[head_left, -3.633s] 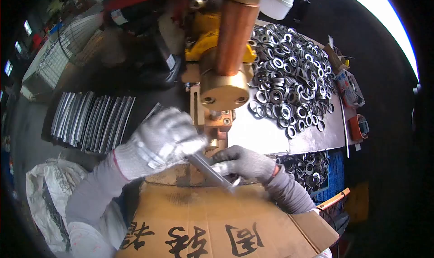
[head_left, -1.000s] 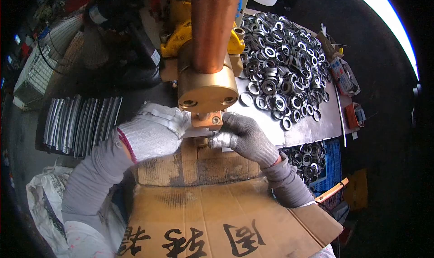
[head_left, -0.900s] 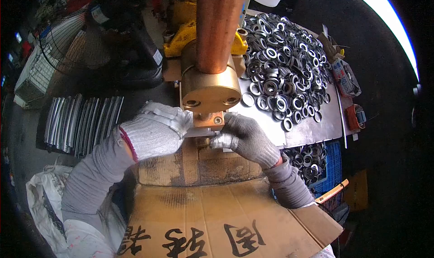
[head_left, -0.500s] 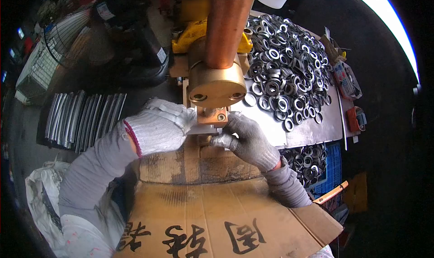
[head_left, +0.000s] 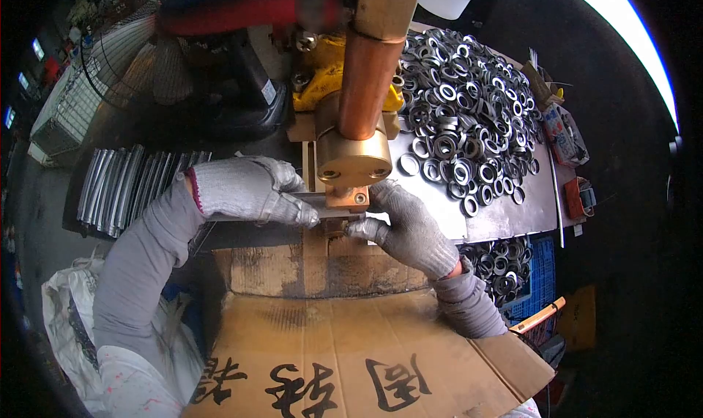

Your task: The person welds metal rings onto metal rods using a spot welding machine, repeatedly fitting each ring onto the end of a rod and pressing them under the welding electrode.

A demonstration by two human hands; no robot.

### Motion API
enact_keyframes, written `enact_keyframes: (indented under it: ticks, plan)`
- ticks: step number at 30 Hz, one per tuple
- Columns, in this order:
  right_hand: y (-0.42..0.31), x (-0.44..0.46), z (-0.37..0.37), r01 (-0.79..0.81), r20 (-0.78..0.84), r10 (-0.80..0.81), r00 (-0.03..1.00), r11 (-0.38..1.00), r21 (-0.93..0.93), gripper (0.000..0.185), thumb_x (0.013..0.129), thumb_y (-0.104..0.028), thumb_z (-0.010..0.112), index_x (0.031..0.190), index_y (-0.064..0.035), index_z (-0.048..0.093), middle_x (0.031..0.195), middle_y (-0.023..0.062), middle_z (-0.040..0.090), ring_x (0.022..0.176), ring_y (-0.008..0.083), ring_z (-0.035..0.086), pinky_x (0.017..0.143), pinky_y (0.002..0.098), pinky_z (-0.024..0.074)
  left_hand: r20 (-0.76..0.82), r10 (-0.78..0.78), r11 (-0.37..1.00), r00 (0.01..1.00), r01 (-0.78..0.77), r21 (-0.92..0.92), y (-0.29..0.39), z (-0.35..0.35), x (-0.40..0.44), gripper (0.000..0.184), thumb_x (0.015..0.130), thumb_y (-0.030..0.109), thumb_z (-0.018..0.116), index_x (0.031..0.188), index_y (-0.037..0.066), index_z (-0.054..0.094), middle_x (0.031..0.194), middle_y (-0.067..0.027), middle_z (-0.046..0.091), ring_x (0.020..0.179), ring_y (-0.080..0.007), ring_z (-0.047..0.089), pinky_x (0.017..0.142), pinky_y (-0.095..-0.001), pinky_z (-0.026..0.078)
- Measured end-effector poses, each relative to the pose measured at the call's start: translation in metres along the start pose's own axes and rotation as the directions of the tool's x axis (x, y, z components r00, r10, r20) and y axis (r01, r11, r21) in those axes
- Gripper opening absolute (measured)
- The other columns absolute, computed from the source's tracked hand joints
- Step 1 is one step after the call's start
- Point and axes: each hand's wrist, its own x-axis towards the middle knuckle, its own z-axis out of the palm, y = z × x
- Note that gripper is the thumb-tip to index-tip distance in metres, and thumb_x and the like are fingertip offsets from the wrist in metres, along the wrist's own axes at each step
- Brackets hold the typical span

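A flat metal strip (head_left: 322, 205) runs sideways beneath the small copper block (head_left: 347, 197) of a spot-welder-like machine. My left hand (head_left: 253, 191), in a whitish glove, is closed around the strip to the left of the block, thumb along the near side. My right hand (head_left: 410, 227), in a greyer glove, is at the block's right side with its fingers curled. Its fingertips are partly behind the block, so what they hold cannot be made out. Above stands the thick copper rod (head_left: 366, 88) with its brass-coloured holder (head_left: 355, 154).
A pile of dark metal rings (head_left: 469, 117) covers the plate at right, with more rings in a blue crate (head_left: 540, 271) below. Metal strips (head_left: 132, 191) lie in a row at left. Cardboard (head_left: 351, 337) with black writing lies before me. A white sack (head_left: 73, 323) is lower left.
My left hand has shifted left, away from the copper block, and more of the strip shows. My right hand stays beside the block. The view has tilted slightly.
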Motion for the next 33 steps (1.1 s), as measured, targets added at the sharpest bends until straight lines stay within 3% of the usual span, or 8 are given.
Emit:
enact_keyframes:
  ticks: [8, 10, 12, 15, 16, 20, 23, 33]
  plan:
    - [0.013, -0.002, 0.006, 0.073, -0.025, -0.075, 0.997, 0.995, -0.072, 0.073, 0.094, -0.032, 0.090, 0.152, 0.0015, 0.062, 0.137, 0.0261, 0.073, 0.125, 0.0403, 0.073, 0.108, 0.0469, 0.0580, -0.061, -0.041, 0.998, 0.997, 0.044, 0.046, 0.000, 0.003, -0.003, 0.100, 0.089, 0.077, 0.079, 0.143, -0.006, 0.068, 0.135, -0.0271, 0.074, 0.127, -0.0388, 0.073, 0.110, -0.0425, 0.056]
    - [0.013, -0.003, 0.005, 0.094, -0.031, -0.097, 0.995, 0.991, -0.098, 0.074, 0.094, -0.033, 0.090, 0.153, 0.0015, 0.061, 0.137, 0.0262, 0.073, 0.125, 0.0405, 0.073, 0.108, 0.0468, 0.0580, -0.033, 0.053, 0.991, 0.998, -0.056, -0.125, -0.006, 0.003, -0.003, 0.099, 0.088, 0.078, 0.079, 0.142, -0.004, 0.069, 0.135, -0.0273, 0.074, 0.126, -0.0383, 0.073, 0.109, -0.0426, 0.056]
    - [0.009, -0.003, 0.003, 0.009, 0.004, -0.010, 1.000, 0.994, 0.107, 0.079, 0.095, -0.036, 0.088, 0.157, 0.0017, 0.058, 0.136, 0.0268, 0.073, 0.123, 0.0399, 0.074, 0.106, 0.0456, 0.0586, -0.099, 0.131, 0.984, 0.986, -0.141, -0.106, -0.024, 0.018, 0.014, 0.096, 0.088, 0.078, 0.078, 0.140, -0.003, 0.071, 0.132, -0.0262, 0.075, 0.124, -0.0382, 0.074, 0.108, -0.0431, 0.056]
    - [0.001, -0.004, -0.007, 0.009, -0.017, -0.010, 1.000, 1.000, -0.023, 0.062, 0.094, -0.028, 0.091, 0.141, 0.0033, 0.067, 0.117, 0.0147, 0.078, 0.106, 0.0226, 0.077, 0.094, 0.0367, 0.0612, -0.269, 0.235, 0.951, 0.934, -0.164, 0.262, -0.018, 0.032, 0.007, 0.089, 0.090, 0.076, 0.077, 0.133, -0.001, 0.072, 0.123, -0.0224, 0.078, 0.119, -0.0395, 0.075, 0.106, -0.0456, 0.058]
    - [0.007, -0.006, 0.001, -0.013, -0.078, 0.031, 0.996, 0.977, 0.215, 0.062, 0.093, -0.031, 0.092, 0.140, 0.0018, 0.068, 0.110, 0.0136, 0.078, 0.101, 0.0217, 0.078, 0.092, 0.0361, 0.0614, -0.259, 0.231, 0.910, 0.938, -0.115, 0.397, -0.012, 0.035, 0.006, 0.081, 0.088, 0.070, 0.080, 0.135, 0.004, 0.071, 0.119, -0.0206, 0.079, 0.109, -0.0378, 0.078, 0.096, -0.0464, 0.061]
    - [0.007, -0.003, -0.005, -0.027, 0.072, 0.028, 0.997, 0.999, -0.017, 0.075, 0.096, -0.037, 0.088, 0.154, 0.0021, 0.061, 0.127, 0.0231, 0.076, 0.114, 0.0349, 0.076, 0.102, 0.0440, 0.0592, -0.331, 0.222, 0.843, 0.917, -0.010, 0.538, -0.010, 0.055, 0.007, 0.079, 0.088, 0.079, 0.073, 0.113, 0.004, 0.072, 0.100, -0.0181, 0.079, 0.093, -0.0359, 0.079, 0.085, -0.0507, 0.063]
    - [0.012, 0.004, 0.000, -0.082, 0.086, 0.065, 0.994, 0.971, 0.222, 0.070, 0.095, -0.035, 0.089, 0.150, 0.0015, 0.065, 0.126, 0.0228, 0.077, 0.115, 0.0367, 0.076, 0.102, 0.0441, 0.0591, -0.374, 0.327, 0.830, 0.868, -0.074, 0.553, -0.021, 0.063, 0.010, 0.076, 0.091, 0.079, 0.070, 0.111, 0.005, 0.073, 0.093, -0.0165, 0.077, 0.088, -0.0348, 0.078, 0.080, -0.0502, 0.062]
    - [0.012, 0.002, -0.019, -0.061, 0.091, 0.048, 0.995, 0.989, 0.138, 0.072, 0.094, -0.032, 0.090, 0.153, -0.0002, 0.064, 0.140, 0.0170, 0.076, 0.129, 0.0287, 0.073, 0.112, 0.0401, 0.0564, -0.472, 0.475, 0.769, 0.743, -0.091, 0.632, -0.024, 0.071, 0.005, 0.069, 0.091, 0.075, 0.073, 0.107, 0.008, 0.073, 0.089, -0.0167, 0.074, 0.085, -0.0376, 0.076, 0.079, -0.0519, 0.060]
